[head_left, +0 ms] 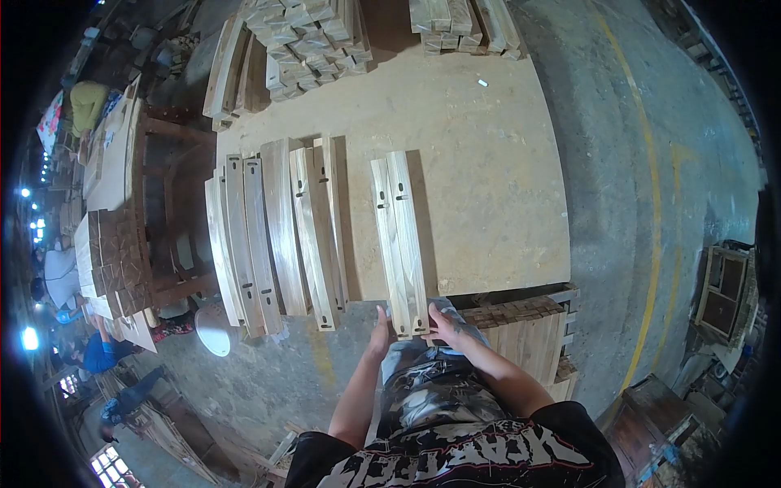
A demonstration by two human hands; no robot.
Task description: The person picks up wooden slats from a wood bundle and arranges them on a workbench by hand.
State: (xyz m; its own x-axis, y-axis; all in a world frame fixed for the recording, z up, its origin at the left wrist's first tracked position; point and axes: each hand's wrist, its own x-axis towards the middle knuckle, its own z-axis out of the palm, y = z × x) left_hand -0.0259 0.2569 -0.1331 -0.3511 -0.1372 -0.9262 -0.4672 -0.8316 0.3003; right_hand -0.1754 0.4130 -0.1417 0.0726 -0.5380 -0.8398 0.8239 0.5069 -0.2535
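Two pale wooden slats (403, 244) lie side by side on the board, their near ends jutting over its front edge. Dark slots and holes show near both of their ends. My left hand (380, 332) is just left of the near ends, fingers stretched forward, with a small gap to the wood. On the other side my right hand (443, 326) has its fingers spread against the near end of the right slat. To the left lies a row of several similar slats (281, 228), some with slots facing up.
The light board tabletop (496, 179) carries stacked wooden pieces (313, 41) and another pile (464, 28) at the back. A wood stack (521, 342) stands below the front edge at right. A white round container (213, 331) is on the floor. Other people are at far left.
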